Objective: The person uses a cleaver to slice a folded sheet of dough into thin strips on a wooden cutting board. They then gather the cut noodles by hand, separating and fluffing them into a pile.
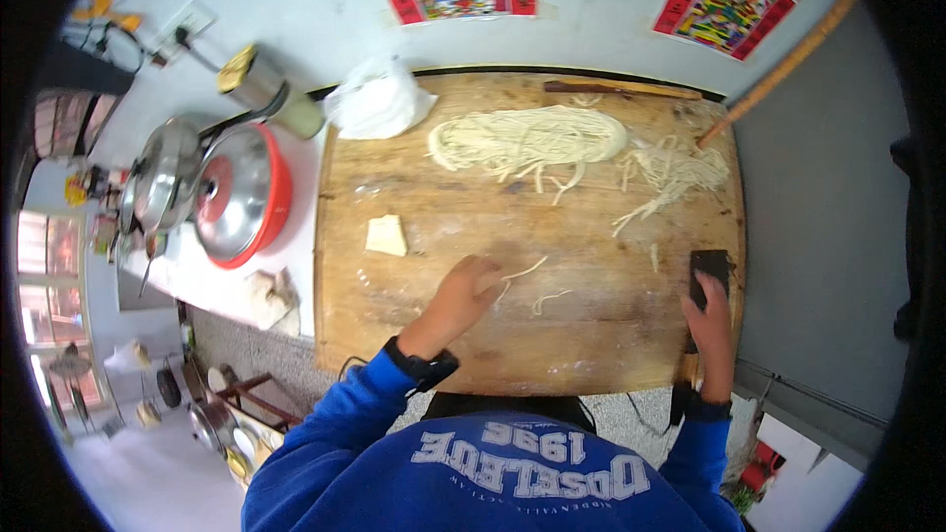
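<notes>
Near the middle of the wooden board, my left hand [467, 288] has its fingers drawn together at the ends of thin noodle strands [526, 268]. Another loose noodle scrap [550, 300] lies just to its right. At the board's right edge, my right hand [711, 321] is over a dark, broad-bladed knife [709, 260]. Blur hides whether its fingers grip the knife. Farther back lies a long bundle of cut noodles [528, 137], with a looser noodle heap [676, 170] to its right. A flat piece of dough [386, 235] rests left of my left hand.
The wooden board [443, 340] meets the wall at its back. A wooden stick [621, 89] lies along that edge; a long pole [783, 70] leans at the right. A white plastic bag [380, 100] and a red basin [277, 199] under a metal lid [233, 192] stand left.
</notes>
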Tool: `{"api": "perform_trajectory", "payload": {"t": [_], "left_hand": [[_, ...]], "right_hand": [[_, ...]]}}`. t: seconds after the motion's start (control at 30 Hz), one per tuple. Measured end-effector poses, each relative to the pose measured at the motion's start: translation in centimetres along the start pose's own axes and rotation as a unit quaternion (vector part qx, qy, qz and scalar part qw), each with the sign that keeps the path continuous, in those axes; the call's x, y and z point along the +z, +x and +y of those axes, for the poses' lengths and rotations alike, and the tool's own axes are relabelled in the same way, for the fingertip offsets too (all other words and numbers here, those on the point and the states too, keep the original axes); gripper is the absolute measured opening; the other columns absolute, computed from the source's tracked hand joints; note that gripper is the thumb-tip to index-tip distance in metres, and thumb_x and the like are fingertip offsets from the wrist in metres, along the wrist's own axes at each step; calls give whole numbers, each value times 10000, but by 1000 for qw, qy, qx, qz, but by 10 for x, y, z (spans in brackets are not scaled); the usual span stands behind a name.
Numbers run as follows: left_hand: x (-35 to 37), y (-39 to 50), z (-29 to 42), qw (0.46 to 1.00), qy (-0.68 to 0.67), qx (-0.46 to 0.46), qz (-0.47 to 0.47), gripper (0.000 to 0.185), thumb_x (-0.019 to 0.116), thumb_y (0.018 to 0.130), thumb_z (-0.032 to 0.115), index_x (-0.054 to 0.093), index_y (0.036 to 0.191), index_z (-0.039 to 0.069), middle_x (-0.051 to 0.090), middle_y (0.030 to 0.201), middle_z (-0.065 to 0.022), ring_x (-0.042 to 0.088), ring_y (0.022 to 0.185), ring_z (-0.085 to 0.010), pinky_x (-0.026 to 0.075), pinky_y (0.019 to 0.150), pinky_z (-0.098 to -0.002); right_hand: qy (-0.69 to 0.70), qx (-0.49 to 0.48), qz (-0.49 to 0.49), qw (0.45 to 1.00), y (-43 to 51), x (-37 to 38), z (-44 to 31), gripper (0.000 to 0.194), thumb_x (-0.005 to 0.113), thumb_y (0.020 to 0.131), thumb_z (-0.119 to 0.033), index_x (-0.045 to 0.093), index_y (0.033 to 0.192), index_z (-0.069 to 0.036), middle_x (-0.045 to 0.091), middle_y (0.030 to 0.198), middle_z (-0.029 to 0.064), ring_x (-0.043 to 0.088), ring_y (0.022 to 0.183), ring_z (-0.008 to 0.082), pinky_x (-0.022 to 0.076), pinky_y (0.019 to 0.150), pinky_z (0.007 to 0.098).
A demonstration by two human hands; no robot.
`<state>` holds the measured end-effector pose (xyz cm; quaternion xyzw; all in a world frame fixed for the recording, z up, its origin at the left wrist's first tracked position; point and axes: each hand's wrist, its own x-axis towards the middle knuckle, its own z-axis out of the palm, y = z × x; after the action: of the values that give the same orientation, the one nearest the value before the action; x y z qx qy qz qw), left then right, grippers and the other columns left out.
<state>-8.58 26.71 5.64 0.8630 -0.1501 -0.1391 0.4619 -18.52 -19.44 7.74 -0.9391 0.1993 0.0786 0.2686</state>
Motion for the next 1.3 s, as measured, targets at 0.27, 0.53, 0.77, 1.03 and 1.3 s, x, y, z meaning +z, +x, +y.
{"api": "perform_trajectory", "payload": {"t": [0.27,0.53,0.77,1.03,1.3], "left_hand": [[-131,-120,-95,958,224,-150,99,378,795,893,158,698,1205,-31,700,1202,-253,667,1145,-424,535,991,-444],[-144,-102,-115,977,198,-58,-52,303,752,846,218,705,1075,25,699,1038,-264,679,980,-466,563,854,-510],[-63,-157,-109,950,253,-62,-170,255,694,850,186,685,1023,-2,678,982,-276,700,888,-448,586,752,-525],[-93,-76,-79,983,-129,14,-131,230,681,995,132,667,1145,-42,716,1166,-259,722,1031,-356,572,890,-421],[-178,-29,-135,979,153,122,58,356,675,966,51,669,1322,36,640,1361,-212,610,1247,-433,519,1056,-445]], "right_hand": [[-99,142,53,983,-90,61,89,893,729,920,-177,249,1667,-85,564,1416,353,584,1277,504,489,1075,507],[-172,201,120,957,-85,71,67,831,746,910,-239,364,1632,-89,731,1136,301,714,1013,478,557,844,506],[282,159,187,928,-147,93,-25,335,717,971,-167,676,1256,4,653,725,34,601,590,125,466,510,314],[442,114,49,888,-163,115,-211,152,650,1050,-177,664,1089,-31,572,690,-22,531,589,51,455,514,241],[264,-59,-29,962,-134,199,-341,289,582,1054,-188,642,1311,-71,656,719,115,662,647,261,523,601,420]]}}
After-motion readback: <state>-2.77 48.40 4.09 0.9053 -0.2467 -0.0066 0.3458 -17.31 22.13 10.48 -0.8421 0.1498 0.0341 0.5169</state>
